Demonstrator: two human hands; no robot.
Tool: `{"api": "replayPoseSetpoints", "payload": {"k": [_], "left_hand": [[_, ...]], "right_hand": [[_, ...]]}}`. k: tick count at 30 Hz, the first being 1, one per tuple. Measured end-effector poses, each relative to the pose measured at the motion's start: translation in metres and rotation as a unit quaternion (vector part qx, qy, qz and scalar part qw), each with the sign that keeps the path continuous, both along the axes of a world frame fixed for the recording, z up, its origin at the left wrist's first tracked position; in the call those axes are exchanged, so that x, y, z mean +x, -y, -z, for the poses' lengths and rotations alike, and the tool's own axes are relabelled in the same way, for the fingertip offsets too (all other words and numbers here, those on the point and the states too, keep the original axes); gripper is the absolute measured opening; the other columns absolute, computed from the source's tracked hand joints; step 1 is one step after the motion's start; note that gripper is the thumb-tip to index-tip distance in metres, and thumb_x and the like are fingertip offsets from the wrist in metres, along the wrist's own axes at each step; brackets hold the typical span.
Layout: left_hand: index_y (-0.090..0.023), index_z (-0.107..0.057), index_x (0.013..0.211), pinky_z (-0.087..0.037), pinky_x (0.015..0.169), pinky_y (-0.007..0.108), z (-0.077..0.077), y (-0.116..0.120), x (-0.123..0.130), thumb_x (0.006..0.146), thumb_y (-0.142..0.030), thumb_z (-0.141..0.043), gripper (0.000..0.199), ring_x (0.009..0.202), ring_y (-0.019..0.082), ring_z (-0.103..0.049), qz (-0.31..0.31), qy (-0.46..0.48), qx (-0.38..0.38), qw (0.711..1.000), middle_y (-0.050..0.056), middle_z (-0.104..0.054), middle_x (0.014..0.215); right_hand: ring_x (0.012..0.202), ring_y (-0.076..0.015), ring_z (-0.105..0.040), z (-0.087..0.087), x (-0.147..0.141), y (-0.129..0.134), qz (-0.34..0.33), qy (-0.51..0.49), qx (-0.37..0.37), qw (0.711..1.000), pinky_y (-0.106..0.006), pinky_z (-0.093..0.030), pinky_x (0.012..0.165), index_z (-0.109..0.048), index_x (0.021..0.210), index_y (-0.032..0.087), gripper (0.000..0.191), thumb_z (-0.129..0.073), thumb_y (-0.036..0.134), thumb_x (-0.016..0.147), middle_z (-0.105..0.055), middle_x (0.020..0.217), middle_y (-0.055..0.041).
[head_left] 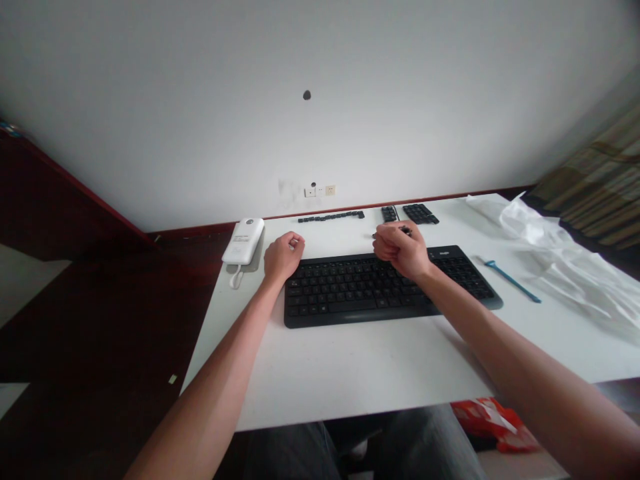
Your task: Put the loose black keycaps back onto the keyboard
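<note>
A black keyboard point(345, 287) lies on the white table point(320, 373). My left hand point(285, 255) rests closed beside its upper left corner; what it holds, if anything, is hidden. Above the keyboard's upper middle, my right hand point(403, 250) is closed, with something small and dark showing at its fingers, too small to name. Behind the keyboard is a row of small black keys point(330, 217). Farther right sit a small block of black keys point(389, 214) and a larger block of black keys point(421, 213).
A white power bank point(245, 241) with a looped strap lies at the table's left edge. Right of the keyboard is a blue stick-like tool point(513, 281). Crumpled white plastic point(565, 253) covers the right side. The wall point(225, 120) stands behind the table.
</note>
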State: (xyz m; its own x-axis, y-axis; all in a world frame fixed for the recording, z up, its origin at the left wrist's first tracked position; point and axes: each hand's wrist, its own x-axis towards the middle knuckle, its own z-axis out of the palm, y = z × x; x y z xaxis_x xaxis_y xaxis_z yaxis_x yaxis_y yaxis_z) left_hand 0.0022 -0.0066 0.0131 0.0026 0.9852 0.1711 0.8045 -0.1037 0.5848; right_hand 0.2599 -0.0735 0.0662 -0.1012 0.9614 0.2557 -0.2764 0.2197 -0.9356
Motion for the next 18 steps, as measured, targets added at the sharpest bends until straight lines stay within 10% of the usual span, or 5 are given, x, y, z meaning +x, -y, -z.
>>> {"api": "replayPoseSetpoints", "payload": {"k": [18], "left_hand": [[-0.030,-0.075,0.093,-0.038,0.068,0.027,-0.001,0.001,0.000,0.093,-0.034,-0.061,0.015,0.078,0.018,-0.065,0.002,0.002,0.001,1.000,-0.003,-0.076,0.092]], "right_hand": [[0.045,-0.0071,-0.022,0.023,-0.002,-0.006,-0.021,0.072,0.003,0.997,-0.029,-0.012,0.046,-0.033,0.052,0.022,0.054,-0.068,0.037,0.090,-0.025,0.049,0.0065]]}}
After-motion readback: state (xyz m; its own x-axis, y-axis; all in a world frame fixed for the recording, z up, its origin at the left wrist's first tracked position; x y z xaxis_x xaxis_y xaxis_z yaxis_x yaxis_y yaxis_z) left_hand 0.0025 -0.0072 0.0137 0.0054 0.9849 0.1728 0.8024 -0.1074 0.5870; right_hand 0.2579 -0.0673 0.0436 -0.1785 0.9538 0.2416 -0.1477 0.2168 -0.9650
